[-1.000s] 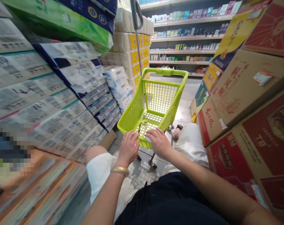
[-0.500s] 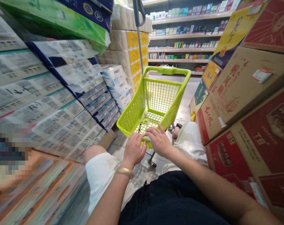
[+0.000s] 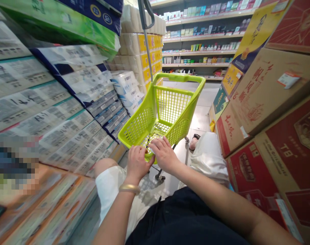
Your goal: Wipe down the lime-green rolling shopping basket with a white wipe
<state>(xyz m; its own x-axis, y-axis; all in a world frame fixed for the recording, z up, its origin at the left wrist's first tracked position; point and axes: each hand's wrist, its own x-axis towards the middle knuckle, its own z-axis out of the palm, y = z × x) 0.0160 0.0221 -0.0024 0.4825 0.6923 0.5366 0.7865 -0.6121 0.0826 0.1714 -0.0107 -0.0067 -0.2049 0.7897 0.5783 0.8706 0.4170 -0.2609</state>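
Note:
A lime-green shopping cart (image 3: pixel 174 102) with a perforated plastic basket stands in front of my knees, nothing large inside it. My left hand (image 3: pixel 139 162) curls its fingers over the basket's near rim, a gold-coloured bangle (image 3: pixel 129 189) on that wrist. Close beside it, my right hand (image 3: pixel 164 154) also closes over the rim, its fingers reaching into the basket. The thumbs meet near the corner, and the fingertips are partly hidden. A tall grey pole with a looped handle (image 3: pixel 148 20) rises at the cart's far left.
Stacked paper packs (image 3: pixel 55 112) line the left side, with a green pack (image 3: pixel 75 30) on top. Cardboard cartons (image 3: pixel 259 92) rise on the right. Shelves (image 3: pixel 196 51) of small bottles and boxes stand at the back, beyond the tiled floor (image 3: pixel 199 119).
The cart's near end has swung to the left, and both hands have moved left with it, still on the rim. The pole has shifted slightly left too.

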